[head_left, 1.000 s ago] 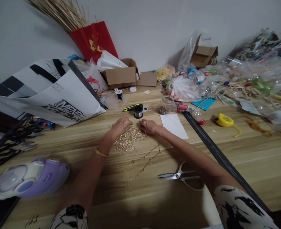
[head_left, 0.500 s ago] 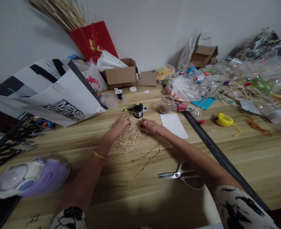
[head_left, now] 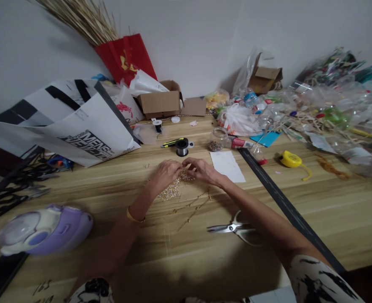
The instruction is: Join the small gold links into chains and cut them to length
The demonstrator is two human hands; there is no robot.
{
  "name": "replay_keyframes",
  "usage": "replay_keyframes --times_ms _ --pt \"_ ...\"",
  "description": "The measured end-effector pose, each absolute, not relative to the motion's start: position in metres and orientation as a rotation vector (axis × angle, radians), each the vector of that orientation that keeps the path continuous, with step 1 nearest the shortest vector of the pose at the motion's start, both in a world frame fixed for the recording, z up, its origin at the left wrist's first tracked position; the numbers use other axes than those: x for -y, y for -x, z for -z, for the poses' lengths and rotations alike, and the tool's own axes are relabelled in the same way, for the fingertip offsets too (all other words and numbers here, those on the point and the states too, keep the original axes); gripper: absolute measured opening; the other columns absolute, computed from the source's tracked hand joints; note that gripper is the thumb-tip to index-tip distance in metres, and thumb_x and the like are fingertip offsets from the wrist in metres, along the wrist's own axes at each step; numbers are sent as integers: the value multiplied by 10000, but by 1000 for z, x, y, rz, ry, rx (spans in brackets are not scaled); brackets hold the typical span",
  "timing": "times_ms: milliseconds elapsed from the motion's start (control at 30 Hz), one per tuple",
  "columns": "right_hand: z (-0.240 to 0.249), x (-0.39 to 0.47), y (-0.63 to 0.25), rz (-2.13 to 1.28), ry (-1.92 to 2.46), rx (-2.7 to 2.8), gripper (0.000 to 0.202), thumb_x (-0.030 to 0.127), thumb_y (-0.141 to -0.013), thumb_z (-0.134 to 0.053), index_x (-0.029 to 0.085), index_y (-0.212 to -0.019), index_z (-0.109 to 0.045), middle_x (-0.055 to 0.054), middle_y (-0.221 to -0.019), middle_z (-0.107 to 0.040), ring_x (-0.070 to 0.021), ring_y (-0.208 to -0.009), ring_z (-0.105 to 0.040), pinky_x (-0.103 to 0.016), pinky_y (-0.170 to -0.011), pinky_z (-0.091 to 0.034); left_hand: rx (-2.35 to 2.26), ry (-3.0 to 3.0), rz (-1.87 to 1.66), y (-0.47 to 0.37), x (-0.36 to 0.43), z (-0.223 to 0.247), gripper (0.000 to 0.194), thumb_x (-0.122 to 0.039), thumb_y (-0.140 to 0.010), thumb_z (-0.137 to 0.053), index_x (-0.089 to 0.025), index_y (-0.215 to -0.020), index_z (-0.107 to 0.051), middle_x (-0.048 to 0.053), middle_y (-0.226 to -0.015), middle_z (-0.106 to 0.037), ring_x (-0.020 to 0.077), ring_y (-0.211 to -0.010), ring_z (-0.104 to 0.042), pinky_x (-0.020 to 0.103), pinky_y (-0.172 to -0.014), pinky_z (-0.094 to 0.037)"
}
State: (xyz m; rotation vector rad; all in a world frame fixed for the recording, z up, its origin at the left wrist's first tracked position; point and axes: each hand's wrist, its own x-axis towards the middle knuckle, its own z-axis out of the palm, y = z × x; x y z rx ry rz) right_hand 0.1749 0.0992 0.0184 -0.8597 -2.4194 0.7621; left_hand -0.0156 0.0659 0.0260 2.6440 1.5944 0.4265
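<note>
A pile of small gold and silver pieces (head_left: 170,191) lies on the wooden table, partly hidden by my hands. Over its upper left part is my left hand (head_left: 167,173), fingers bent together at the tips. My right hand (head_left: 201,170) is just beside it over the pile's right part, thumb and fingers curled toward the left fingertips. Whatever is between the fingertips is too small to make out. A thin gold chain (head_left: 194,209) lies below the hands. Scissors (head_left: 233,227) with pale handles rest under my right forearm. A spool of silver wire (head_left: 182,148) stands just beyond the hands.
A yellow-black cutter (head_left: 173,143), a jar of beads (head_left: 218,141) and a white paper (head_left: 227,166) lie beyond the hands. On the left are a large paper bag (head_left: 87,130) and a purple-white bottle (head_left: 56,229). A yellow tape measure (head_left: 290,159) and plastic bottles are on the right.
My left hand has moved right, and the two hands are now close together, nearly touching at the fingertips. The view has shifted slightly.
</note>
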Motion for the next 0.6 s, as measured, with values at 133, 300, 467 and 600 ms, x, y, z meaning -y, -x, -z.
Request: replay_keyframes --times_ms 133,300,467,600 --pt "-16 -81 -179 -636 898 2424 114 165 -863 -532 150 -947 -607 -46 -821 -658 -142 -718 -604 -225 -651 -425 -1607 -2601 -445 2 -48 -23 172 -203 -879 -505 -147 -844 -663 71 -836 -690 200 -827 -610 303 -764 -421" --pt "-12 -67 -185 -637 851 2354 167 153 -852 -554 156 -1017 -581 -81 -975 -635 -132 -732 -620 -222 -650 -457 -1587 -2552 -553 -7 -33 -16 136 -183 -860 -531 -168 -835 -664 55 -854 -694 187 -824 -617 292 -758 -432" --pt "-11 -55 -191 -692 853 2361 77 118 -835 -571 152 -897 -603 -42 -814 -652 -133 -687 -602 -219 -628 -447 -1509 -2531 -609 -13 -19 -17 149 -169 -867 -517 -162 -845 -665 55 -846 -691 185 -822 -618 294 -764 -443" --pt "-12 -45 -197 -699 869 2365 48 140 -853 -563 151 -863 -608 -35 -781 -642 -121 -647 -573 -208 -598 -425 -1437 -2519 -638 -16 -5 -19 151 -170 -875 -510 -171 -874 -661 47 -857 -686 178 -818 -615 298 -772 -448"
